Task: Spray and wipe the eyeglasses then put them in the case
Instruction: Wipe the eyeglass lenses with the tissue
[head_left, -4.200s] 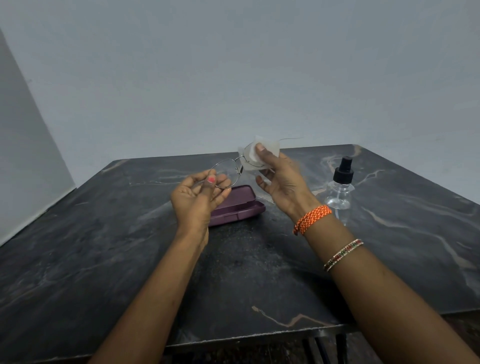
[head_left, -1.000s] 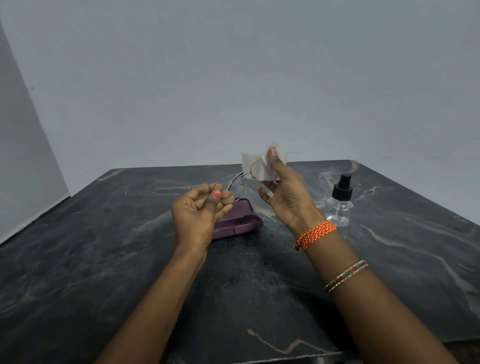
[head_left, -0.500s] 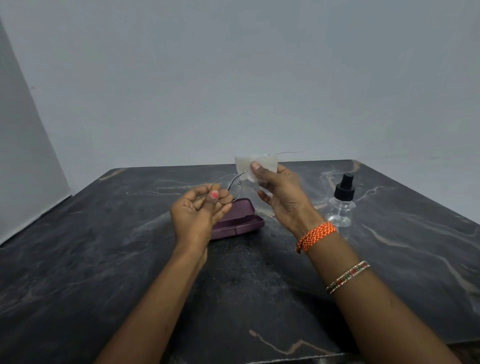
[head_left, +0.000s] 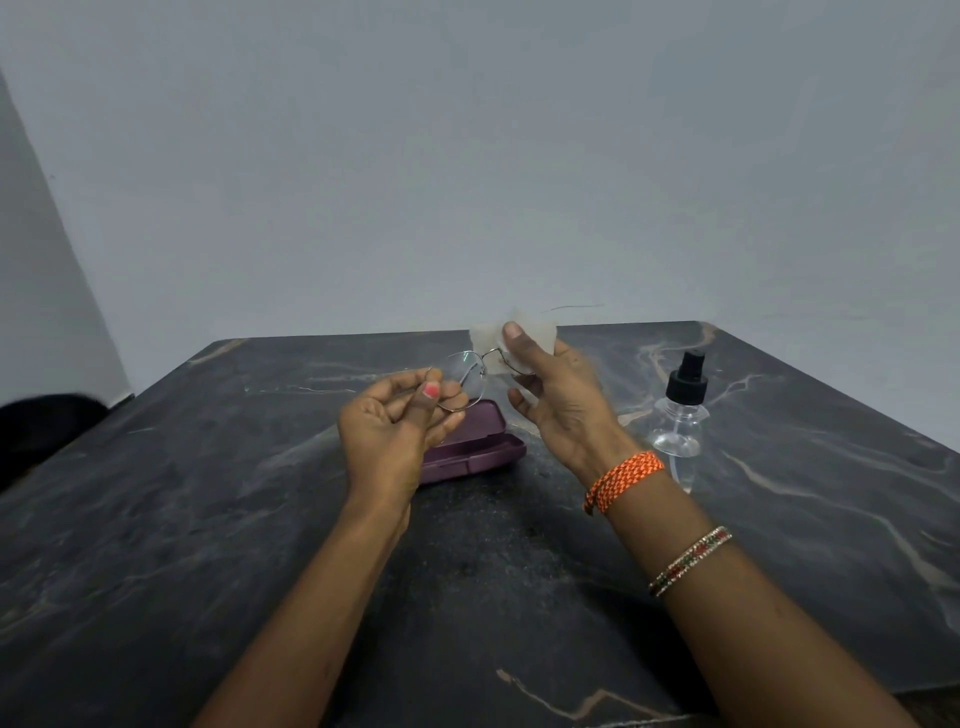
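Since half a second ago, the cloth (head_left: 511, 340) is rising slightly on the eyeglasses (head_left: 470, 371), above the case (head_left: 470, 447) on the bench (head_left: 208, 519). Left hand (head_left: 395, 436) is pinching the frame; right hand (head_left: 561, 405) is clamping cloth over one lens.

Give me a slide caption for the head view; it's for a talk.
Left hand holds eyeglasses while right hand wipes a lens with tissue.

purple case (head_left: 467, 447) below both raised hands, spray bottle (head_left: 681, 415) standing right, bare tabletop (head_left: 208, 519) left and near
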